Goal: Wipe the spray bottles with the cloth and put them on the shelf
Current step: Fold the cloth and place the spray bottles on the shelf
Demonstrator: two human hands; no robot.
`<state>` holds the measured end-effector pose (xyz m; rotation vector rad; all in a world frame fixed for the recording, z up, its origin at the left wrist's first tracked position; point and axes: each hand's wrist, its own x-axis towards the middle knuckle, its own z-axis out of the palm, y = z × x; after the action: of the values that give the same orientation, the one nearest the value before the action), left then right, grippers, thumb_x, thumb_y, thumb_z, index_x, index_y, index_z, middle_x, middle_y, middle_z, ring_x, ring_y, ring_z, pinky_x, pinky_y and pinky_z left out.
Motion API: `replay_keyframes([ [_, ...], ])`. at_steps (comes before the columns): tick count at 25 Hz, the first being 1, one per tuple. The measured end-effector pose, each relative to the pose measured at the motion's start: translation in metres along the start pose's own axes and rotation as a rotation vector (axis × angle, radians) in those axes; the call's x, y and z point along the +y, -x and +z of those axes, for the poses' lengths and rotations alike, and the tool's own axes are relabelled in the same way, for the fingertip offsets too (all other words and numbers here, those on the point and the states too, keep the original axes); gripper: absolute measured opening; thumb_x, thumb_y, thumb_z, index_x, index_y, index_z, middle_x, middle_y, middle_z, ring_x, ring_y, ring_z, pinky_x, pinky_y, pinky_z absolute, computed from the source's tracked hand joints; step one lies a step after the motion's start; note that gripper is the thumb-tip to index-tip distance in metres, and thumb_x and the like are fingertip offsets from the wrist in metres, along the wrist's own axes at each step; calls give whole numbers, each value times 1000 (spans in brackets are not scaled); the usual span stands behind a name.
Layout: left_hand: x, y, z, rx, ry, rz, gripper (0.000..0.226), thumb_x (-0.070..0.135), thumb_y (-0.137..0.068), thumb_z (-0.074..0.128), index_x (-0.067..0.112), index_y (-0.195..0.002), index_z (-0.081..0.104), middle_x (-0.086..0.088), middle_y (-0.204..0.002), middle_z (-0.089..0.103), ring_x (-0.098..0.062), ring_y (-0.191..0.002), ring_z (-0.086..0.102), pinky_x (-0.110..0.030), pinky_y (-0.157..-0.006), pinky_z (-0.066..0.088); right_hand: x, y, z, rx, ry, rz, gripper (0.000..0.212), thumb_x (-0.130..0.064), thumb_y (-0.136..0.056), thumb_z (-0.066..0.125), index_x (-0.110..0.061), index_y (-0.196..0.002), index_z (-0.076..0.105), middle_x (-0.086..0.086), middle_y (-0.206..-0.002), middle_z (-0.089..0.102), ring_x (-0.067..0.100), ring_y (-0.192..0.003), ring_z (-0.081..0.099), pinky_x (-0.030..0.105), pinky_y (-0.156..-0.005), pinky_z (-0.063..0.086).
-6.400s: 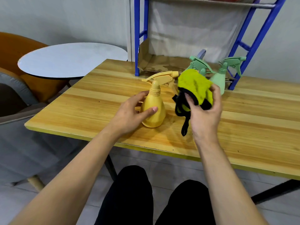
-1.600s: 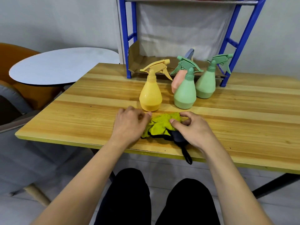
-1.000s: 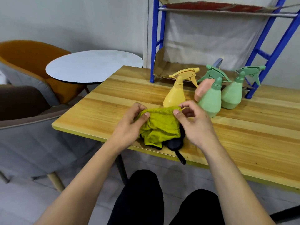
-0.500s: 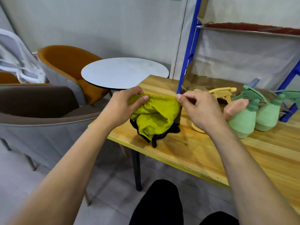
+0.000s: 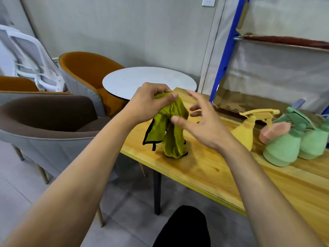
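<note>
Left hand (image 5: 148, 104): pinches the top of the cloth (image 5: 169, 127), holding it up over the table's near left corner.
Right hand (image 5: 201, 124): fingers spread wide, just right of the cloth, holding nothing.
Cloth: yellow-green, black-edged; lower end touches the wooden table (image 5: 210, 168).
Bottles: yellow bottle (image 5: 244, 134), pink bottle (image 5: 273, 131) and two green bottles (image 5: 283, 148) (image 5: 315, 141) stand on the table, right of the hands.
Shelf (image 5: 226, 49): blue frame, far right.

I am looking at a grey wall (image 5: 124, 29) with a socket (image 5: 208, 1) up high. A round table (image 5: 142, 81) is standing beside the wooden desk (image 5: 213, 168). An orange chair (image 5: 85, 72), a brown chair (image 5: 44, 118) and a white chair (image 5: 23, 56) are sitting on the grey tiled floor (image 5: 124, 220).
</note>
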<state>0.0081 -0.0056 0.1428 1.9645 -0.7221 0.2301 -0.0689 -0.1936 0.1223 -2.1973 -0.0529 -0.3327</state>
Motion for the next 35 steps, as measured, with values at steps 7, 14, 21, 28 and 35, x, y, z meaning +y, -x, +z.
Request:
replay_keyframes([
  [7,-6,5,-23,31,62,-68,23,30,-99,68,13,-87,76,-3,-77,74,-12,-70,70,-37,-65,57,48,-4,29,33,245,111,32,-24,-94,66,-42,-119,57,-14,-92,62,18,-91,63,33,-72,48],
  [14,-26,-39,-52,173,-404,-199,37,53,-88,75,19,-102,78,-5,-92,72,-17,-77,62,-28,-65,44,47,3,15,-108,-434,246,29,-30,-99,63,-4,-105,75,15,-99,76,20,-83,70,33,-74,53],
  [21,-44,45,54,-65,-242,30,26,13,-102,53,19,-124,67,0,-118,66,-7,-91,59,-32,-88,48,83,22,30,166,-537,593,25,-10,-89,68,-27,-106,70,7,-102,70,23,-77,66,29,-57,51],
  [28,-60,160,100,-116,-333,-18,87,70,-85,66,36,-157,33,13,-151,46,-11,-140,41,-32,-117,31,76,39,23,57,-1066,705,24,-8,-94,47,-5,-93,71,11,-83,72,22,-67,67,30,-52,59],
  [35,-59,160,79,73,-140,-154,47,11,-97,59,38,-134,48,6,-114,69,-4,-79,60,-34,-81,47,80,66,3,-183,-472,215,30,6,-96,56,-17,-105,73,-5,-85,77,8,-80,68,24,-74,54],
])
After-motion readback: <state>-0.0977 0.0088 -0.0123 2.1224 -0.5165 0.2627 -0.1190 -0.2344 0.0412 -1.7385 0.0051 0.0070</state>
